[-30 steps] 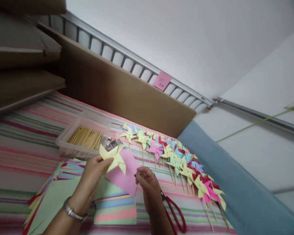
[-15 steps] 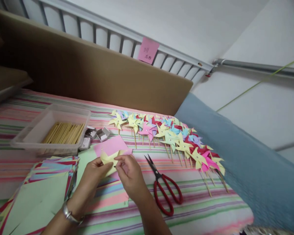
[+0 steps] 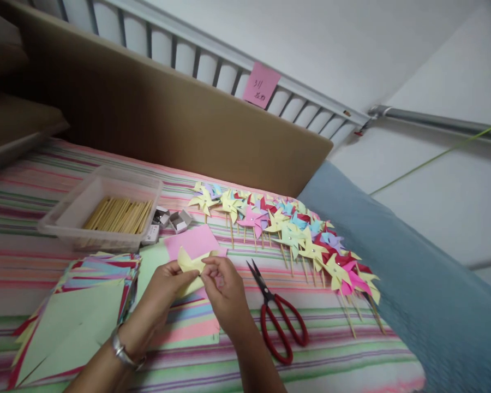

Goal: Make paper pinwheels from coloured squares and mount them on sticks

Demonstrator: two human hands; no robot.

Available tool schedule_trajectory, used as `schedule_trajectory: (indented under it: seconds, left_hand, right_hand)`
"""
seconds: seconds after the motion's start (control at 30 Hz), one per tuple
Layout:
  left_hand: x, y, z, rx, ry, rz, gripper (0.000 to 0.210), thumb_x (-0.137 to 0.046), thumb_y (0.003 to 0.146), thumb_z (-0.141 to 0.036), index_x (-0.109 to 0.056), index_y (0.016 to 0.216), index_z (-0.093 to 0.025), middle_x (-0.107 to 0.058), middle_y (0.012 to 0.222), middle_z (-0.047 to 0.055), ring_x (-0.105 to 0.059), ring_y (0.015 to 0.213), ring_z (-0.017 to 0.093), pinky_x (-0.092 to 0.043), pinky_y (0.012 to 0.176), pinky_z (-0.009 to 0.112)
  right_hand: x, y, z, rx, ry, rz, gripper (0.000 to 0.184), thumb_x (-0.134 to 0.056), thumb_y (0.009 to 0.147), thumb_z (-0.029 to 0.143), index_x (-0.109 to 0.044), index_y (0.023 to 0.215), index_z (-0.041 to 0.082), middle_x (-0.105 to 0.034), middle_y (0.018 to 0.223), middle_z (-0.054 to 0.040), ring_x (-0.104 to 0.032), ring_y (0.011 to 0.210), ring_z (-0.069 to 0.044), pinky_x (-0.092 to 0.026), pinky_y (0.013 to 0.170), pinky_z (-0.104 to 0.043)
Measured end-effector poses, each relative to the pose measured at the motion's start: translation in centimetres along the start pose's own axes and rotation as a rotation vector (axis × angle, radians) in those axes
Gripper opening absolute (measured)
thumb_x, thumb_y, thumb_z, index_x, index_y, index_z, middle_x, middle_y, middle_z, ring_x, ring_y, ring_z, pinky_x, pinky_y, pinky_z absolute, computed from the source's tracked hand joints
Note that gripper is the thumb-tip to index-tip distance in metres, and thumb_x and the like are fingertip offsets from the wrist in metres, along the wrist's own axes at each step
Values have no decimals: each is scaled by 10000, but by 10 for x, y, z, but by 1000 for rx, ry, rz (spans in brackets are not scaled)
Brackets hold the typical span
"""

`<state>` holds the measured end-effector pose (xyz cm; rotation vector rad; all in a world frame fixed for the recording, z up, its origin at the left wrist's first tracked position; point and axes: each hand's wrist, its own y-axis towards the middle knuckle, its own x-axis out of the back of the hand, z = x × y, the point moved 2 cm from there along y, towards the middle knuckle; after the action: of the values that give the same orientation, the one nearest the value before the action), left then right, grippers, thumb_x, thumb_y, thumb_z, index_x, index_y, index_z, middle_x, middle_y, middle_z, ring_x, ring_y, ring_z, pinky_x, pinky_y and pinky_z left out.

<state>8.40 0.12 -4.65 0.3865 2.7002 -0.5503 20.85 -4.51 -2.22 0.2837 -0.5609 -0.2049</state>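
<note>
A pale yellow paper pinwheel (image 3: 193,263), its blades partly folded up, is held over the sheets in front of me. My left hand (image 3: 169,281) is closed on its left side, thumb on top. The fingers of my right hand (image 3: 225,286) pinch together at the paper's right side; whether a small pin sits between them I cannot tell. Beneath the hands lie a pink sheet (image 3: 194,240) and a stack of coloured paper (image 3: 192,330). Red-handled scissors (image 3: 276,311) rest to the right of my right hand, blades slightly apart.
A clear plastic box (image 3: 61,221) holds thin wooden sticks (image 3: 118,215). Small open boxes (image 3: 180,220) stand beside it. Cut paper squares (image 3: 73,322) are piled at the left. Many finished pinwheels (image 3: 292,234) lie in rows at the right. A brown board (image 3: 180,120) rises behind.
The view has shifted slightly, so everything sits a little further right. My right fingertips have closed in on the yellow paper; the small dark tip seen at them earlier is now mostly hidden.
</note>
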Motion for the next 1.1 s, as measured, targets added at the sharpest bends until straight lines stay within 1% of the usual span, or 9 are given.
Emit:
schedule_trajectory:
  seconds: [0.1,0.2,0.27,0.47,0.63,0.8,0.93,1.1]
  left_hand:
    - [-2,-1,-1,-21,-4,26,176,-724,617,-234,-719,768,-144,-714,691,29,-604,632,166,-420,633,251]
    - [-3,-3,-3,-27,11,26,86,-712,626,-215,-711,686,-154,-695,630,4,-585,586,146,-411,604,235]
    - [-4,-3,-4,-26,11,27,62,-714,622,-209,-701,651,-155,-686,609,-2,-577,568,140,-409,593,231]
    - [-4,-3,-1,-22,9,57,201,-712,629,-247,-720,798,-137,-720,720,47,-622,663,187,-436,659,267]
    - [-4,-3,-2,-31,3,57,156,-718,628,-245,-724,754,-155,-726,720,38,-609,625,162,-428,621,241]
    - [-6,-5,-6,-38,-18,88,127,-726,630,-237,-721,724,-152,-718,695,37,-598,599,153,-429,596,231]
    - [-7,-6,-8,-43,-37,138,190,-742,627,-244,-731,801,-168,-733,783,46,-626,677,165,-457,670,246]
    - [-8,-4,-7,-57,-6,139,297,-775,588,-261,-733,867,-169,-740,863,66,-652,770,198,-482,730,265]
  right_hand:
    - [1,1,1,9,4,-1,238,-505,807,117,-555,1021,209,-573,828,-22,-538,807,-163,-433,761,-279]
    - [3,1,2,8,5,-3,227,-509,805,130,-563,1013,204,-578,823,-27,-540,797,-163,-437,748,-278]
    - [3,1,2,3,20,-14,228,-508,803,133,-563,1011,206,-586,823,-29,-544,794,-163,-438,737,-274]
    - [2,1,1,-14,69,-41,254,-500,775,107,-554,1007,198,-589,840,-29,-538,773,-150,-433,721,-264]
    - [1,3,1,-26,114,-53,228,-509,766,114,-541,978,190,-579,771,-10,-534,737,-141,-430,692,-251]
    - [2,5,2,-90,213,-40,203,-528,751,122,-537,941,192,-547,709,19,-515,684,-124,-419,663,-230]
    - [3,7,0,-155,268,-37,187,-542,739,134,-541,915,194,-530,685,27,-497,638,-115,-413,614,-218]
    - [4,7,2,-181,322,-49,167,-550,731,148,-540,891,193,-525,662,32,-500,608,-108,-406,564,-204]
